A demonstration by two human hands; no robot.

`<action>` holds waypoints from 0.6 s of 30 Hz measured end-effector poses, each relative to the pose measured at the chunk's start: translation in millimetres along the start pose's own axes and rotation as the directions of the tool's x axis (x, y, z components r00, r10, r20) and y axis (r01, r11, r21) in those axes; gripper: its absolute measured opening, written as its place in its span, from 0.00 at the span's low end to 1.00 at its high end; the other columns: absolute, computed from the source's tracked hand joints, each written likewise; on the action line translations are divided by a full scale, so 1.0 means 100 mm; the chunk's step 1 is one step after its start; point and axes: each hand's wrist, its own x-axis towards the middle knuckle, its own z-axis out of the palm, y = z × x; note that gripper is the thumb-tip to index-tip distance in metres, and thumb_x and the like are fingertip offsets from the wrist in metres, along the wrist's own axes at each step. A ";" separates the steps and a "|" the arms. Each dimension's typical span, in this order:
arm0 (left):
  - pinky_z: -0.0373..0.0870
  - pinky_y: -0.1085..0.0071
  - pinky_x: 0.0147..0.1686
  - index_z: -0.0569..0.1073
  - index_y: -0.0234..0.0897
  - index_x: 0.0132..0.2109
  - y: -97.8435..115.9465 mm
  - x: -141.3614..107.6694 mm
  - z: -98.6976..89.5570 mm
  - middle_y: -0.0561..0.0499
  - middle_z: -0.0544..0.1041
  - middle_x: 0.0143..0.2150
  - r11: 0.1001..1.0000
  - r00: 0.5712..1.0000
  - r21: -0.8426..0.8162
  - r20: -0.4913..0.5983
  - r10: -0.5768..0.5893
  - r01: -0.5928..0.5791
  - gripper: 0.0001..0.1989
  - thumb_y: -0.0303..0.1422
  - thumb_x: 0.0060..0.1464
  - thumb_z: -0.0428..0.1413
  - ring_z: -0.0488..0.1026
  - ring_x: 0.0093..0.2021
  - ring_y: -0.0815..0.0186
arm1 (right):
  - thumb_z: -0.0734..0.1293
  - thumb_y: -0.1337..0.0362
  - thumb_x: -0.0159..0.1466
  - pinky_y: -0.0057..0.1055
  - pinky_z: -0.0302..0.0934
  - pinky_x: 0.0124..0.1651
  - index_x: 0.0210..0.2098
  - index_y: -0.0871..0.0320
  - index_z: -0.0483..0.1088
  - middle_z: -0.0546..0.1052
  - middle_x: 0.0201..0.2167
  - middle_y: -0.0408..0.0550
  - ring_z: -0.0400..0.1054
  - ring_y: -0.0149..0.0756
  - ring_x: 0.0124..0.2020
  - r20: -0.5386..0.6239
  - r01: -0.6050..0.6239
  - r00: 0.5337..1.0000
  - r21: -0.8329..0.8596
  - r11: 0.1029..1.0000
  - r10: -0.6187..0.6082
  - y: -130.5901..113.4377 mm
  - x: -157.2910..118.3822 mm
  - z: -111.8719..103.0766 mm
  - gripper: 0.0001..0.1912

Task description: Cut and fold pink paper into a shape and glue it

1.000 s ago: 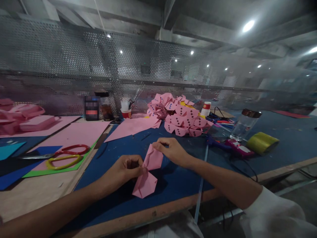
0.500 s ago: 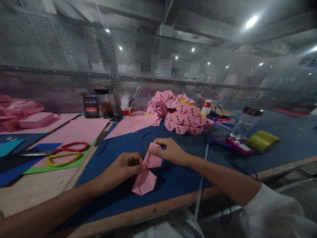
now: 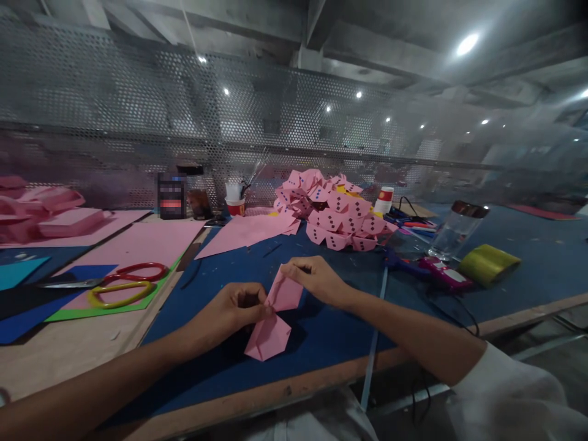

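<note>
A folded pink paper piece point(image 3: 270, 338), made of two many-sided sections joined at a narrow middle, is held up over the blue table surface. My left hand point(image 3: 239, 306) pinches it at the narrow middle between thumb and fingers. The upper section's top edge lies between the thumb and fingers of my right hand point(image 3: 316, 278). The lower section hangs free toward the table's front edge. Beyond my hands stands a pink paper structure point(image 3: 337, 211) with dark dots on its folded units.
Scissors point(image 3: 128, 285) with red and yellow handles lie at left on coloured sheets. Flat pink paper point(image 3: 250, 233) is behind my hands. To the right are a glass jar point(image 3: 457, 233), a yellow roll point(image 3: 489, 264), a purple-handled tool point(image 3: 445, 274) and a cable.
My right hand's fingers have shifted slightly to the upper section's top edge, showing more of its face. My left hand has stayed put.
</note>
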 end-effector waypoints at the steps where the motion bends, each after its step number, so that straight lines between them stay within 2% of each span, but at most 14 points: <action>1: 0.56 0.76 0.27 0.73 0.34 0.28 0.00 0.00 0.00 0.56 0.71 0.24 1.000 1.000 0.001 -0.001 -0.001 0.001 0.13 0.36 0.44 0.69 0.63 0.26 0.71 | 0.61 0.48 0.69 0.27 0.51 0.33 0.28 0.60 0.70 0.64 0.25 0.41 0.57 0.30 0.29 -0.009 -0.001 1.000 -0.004 1.000 0.001 0.00 0.00 0.00 0.24; 4: 0.54 0.76 0.26 0.73 0.34 0.28 -0.03 0.01 -0.01 0.57 0.70 0.24 1.000 1.000 0.007 0.005 0.003 -0.003 0.13 0.36 0.46 0.68 0.63 0.25 0.72 | 0.62 0.48 0.69 0.27 0.47 0.31 0.25 0.60 0.68 0.60 0.23 0.39 0.53 0.28 0.27 -0.025 -0.010 1.000 -0.016 1.000 0.009 0.00 -0.01 0.00 0.25; 10: 0.58 0.76 0.28 0.74 0.34 0.29 -0.06 0.01 -0.03 0.56 0.72 0.25 0.999 1.000 0.045 0.004 0.017 -0.017 0.13 0.37 0.47 0.68 0.65 0.26 0.70 | 0.66 0.48 0.66 0.27 0.53 0.34 0.32 0.62 0.75 0.71 0.28 0.42 0.60 0.30 0.31 0.016 -0.001 1.000 0.042 0.999 0.000 0.00 -0.01 0.00 0.21; 18: 0.62 0.74 0.28 0.76 0.34 0.32 -0.09 0.05 -0.03 0.52 0.76 0.27 0.997 0.999 0.070 -0.039 0.021 -0.018 0.17 0.45 0.50 0.66 0.68 0.27 0.68 | 0.68 0.50 0.65 0.26 0.53 0.33 0.29 0.61 0.73 0.68 0.26 0.41 0.59 0.29 0.30 -0.070 0.010 0.998 0.032 0.999 -0.008 0.01 0.01 -0.01 0.20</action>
